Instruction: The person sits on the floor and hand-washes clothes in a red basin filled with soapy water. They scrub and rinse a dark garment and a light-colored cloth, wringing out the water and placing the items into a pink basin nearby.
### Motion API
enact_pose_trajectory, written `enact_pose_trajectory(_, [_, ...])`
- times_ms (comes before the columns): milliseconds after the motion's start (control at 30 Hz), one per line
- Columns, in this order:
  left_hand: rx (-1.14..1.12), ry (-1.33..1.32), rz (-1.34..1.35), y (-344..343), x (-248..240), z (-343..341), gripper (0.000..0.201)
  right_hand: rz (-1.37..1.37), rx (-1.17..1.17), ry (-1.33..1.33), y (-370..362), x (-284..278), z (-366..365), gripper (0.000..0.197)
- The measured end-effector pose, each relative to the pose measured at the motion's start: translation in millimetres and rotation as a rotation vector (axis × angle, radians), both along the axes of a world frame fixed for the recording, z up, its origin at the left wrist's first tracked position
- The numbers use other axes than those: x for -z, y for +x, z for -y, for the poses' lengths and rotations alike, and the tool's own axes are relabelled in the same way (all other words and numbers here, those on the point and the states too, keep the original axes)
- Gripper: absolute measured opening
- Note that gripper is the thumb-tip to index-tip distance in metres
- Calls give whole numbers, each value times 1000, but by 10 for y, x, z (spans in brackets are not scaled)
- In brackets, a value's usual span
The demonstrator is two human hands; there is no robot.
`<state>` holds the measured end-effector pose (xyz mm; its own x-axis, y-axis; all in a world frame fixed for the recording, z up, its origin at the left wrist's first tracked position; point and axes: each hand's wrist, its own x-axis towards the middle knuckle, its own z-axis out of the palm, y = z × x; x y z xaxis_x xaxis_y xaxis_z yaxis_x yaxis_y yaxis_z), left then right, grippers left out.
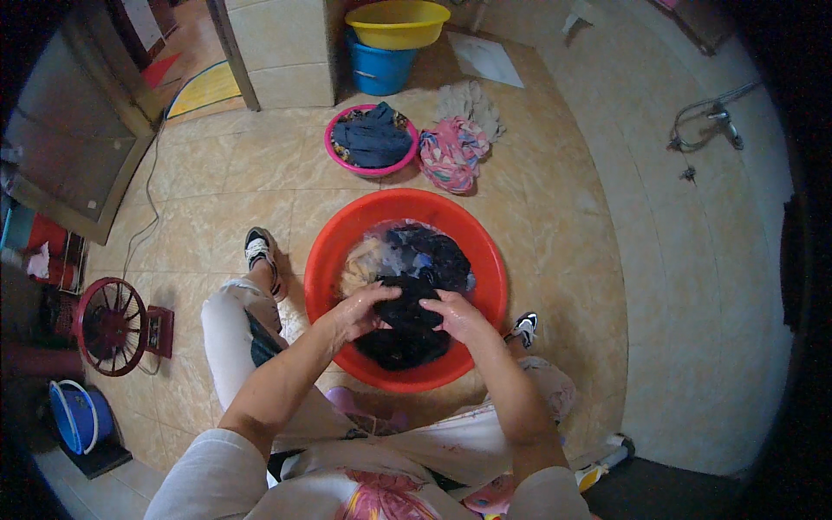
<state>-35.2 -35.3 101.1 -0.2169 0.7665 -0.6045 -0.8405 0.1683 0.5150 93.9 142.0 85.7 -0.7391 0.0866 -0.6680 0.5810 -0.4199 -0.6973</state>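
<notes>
A large red basin stands on the floor between my feet, with wet clothes and cloudy, sudsy water in it. Over its middle, my left hand and my right hand grip a wet black garment from either side. Both thumbs lie on top of the cloth, and the other fingers are mostly hidden. Part of the dark fabric hangs down to the basin's near side. Beyond my hands, more dark clothing soaks beside a tan cloth on the left.
Past the red basin sits a pink basin of dark clothes, beside a pink patterned cloth and a grey cloth. Farther back, a yellow basin rests on a blue bucket. A dark red fan and another blue bucket stand left.
</notes>
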Motion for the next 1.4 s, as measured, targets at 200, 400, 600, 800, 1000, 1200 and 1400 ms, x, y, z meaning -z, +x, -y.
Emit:
enact_pose_trajectory(200, [206, -181, -229, 21, 67, 4, 38, -216, 229, -366, -34, 76, -14, 36])
enact_pose_trajectory(400, [54, -190, -88, 38, 49, -33, 32, -174, 284, -456, -33, -63, -4, 38])
enact_pose_trajectory(600, [-199, 11, 78, 63, 138, -66, 26, -18, -45, 220, -40, 68, 59, 59])
enact_pose_trajectory(800, [-202, 120, 184, 104, 74, -80, 29, 34, -230, 1094, -68, 314, 51, 51])
enact_pose_trajectory(1000, [43, 1, -73, 20, 137, -47, 31, -47, 287, 87, -69, 129, -140, 44])
enact_pose_trajectory(1200, [108, -264, -356, 80, 510, -73, 28, -255, 428, -445, -101, -50, 96, 52])
enact_pose_trajectory(1400, [36, -350, -272, 89, 489, -58, 27, -229, 506, -652, -129, -288, 98, 46])
